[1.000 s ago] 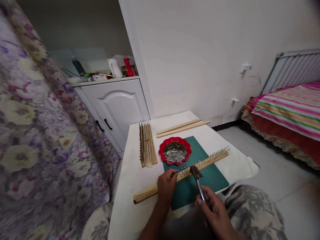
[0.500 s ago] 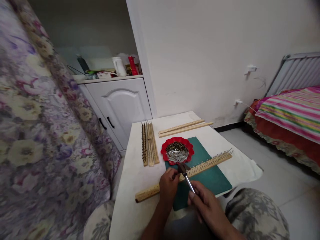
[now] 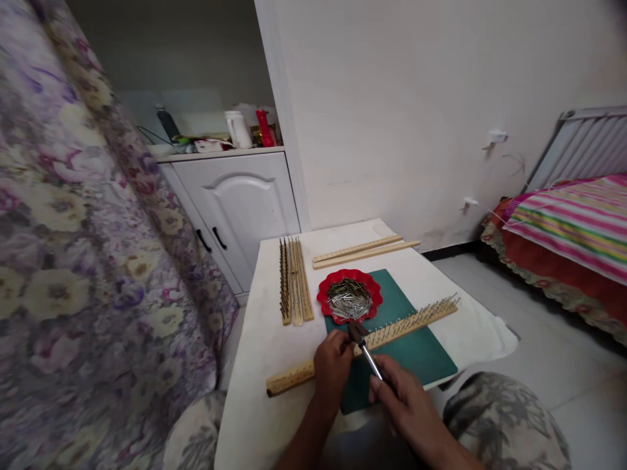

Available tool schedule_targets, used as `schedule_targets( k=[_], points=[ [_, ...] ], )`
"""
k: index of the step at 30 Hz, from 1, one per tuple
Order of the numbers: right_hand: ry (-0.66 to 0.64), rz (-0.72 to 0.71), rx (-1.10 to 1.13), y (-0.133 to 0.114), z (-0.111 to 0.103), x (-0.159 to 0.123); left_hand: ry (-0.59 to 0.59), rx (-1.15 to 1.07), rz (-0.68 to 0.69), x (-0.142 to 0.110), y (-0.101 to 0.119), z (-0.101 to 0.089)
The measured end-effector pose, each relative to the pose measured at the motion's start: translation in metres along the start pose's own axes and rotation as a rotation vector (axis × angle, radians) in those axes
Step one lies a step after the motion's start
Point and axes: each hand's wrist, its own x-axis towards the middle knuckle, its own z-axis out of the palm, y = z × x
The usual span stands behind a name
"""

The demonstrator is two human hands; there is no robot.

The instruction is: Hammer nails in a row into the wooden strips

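Note:
My right hand is wrapped round the handle of a hammer, a dark head on a shiny metal shaft. The hammer head hangs just above a wooden strip, beside the fingers of my left hand. That hand rests over the strip with its fingers pinched together; whatever is between them is hidden. Right of the hands, several slanting nails stand up from the strip, while its left part shows small holes. The strip lies slantwise across a green mat.
Behind the hands a red scalloped bowl holds loose nails. Several wooden strips, some bristling with nails, lie at the left of the white table. Two further strips lie at the back. A floral curtain hangs left.
The hammer head has shifted very slightly beside the left fingers. Both hands keep nearly the same place and grip; the whole view has moved a little.

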Motion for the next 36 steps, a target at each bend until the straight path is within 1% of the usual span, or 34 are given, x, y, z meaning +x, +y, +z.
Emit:
schedule_targets(
  k=[4,8,11,13,16,18,20,23,24,26,28,31,33,36],
  points=[
    [0.001,0.001,0.021,0.002,0.001,-0.001,0.005,-0.001,0.002,-0.002,0.003,0.000],
    [0.036,0.028,0.149,0.008,0.003,-0.008,-0.031,-0.012,0.033,-0.003,0.006,-0.004],
    [0.051,0.057,0.295,0.020,0.007,-0.018,-0.078,-0.030,0.066,-0.001,0.004,-0.011],
    [0.086,0.070,0.369,0.033,0.010,-0.024,-0.081,-0.012,0.082,0.002,0.001,-0.017],
    [0.192,0.113,0.437,0.054,0.017,-0.032,-0.052,0.048,0.127,0.014,-0.001,-0.029],
    [0.226,0.119,0.446,0.064,0.019,-0.035,-0.043,0.122,0.167,0.027,0.001,-0.036],
    [0.234,0.112,0.445,0.068,0.020,-0.035,-0.080,0.242,0.195,0.043,0.006,-0.041],
    [0.235,0.124,0.443,0.066,0.020,-0.033,-0.234,0.440,0.174,0.071,0.013,-0.040],
    [0.235,0.133,0.442,0.064,0.019,-0.032,-0.288,0.480,0.154,0.079,0.013,-0.037],
    [0.236,0.147,0.440,0.060,0.019,-0.031,-0.355,0.514,0.120,0.094,0.012,-0.030],
    [0.235,0.154,0.449,0.056,0.018,-0.030,-0.377,0.515,0.100,0.104,0.009,-0.022],
    [0.224,0.153,0.466,0.049,0.016,-0.028,-0.393,0.512,0.101,0.114,0.006,-0.013],
    [0.190,0.150,0.464,0.045,0.013,-0.028,-0.402,0.504,0.123,0.117,0.004,-0.013],
    [0.142,0.155,0.460,0.041,0.011,-0.026,-0.405,0.479,0.169,0.117,0.001,-0.017]
  ],
)
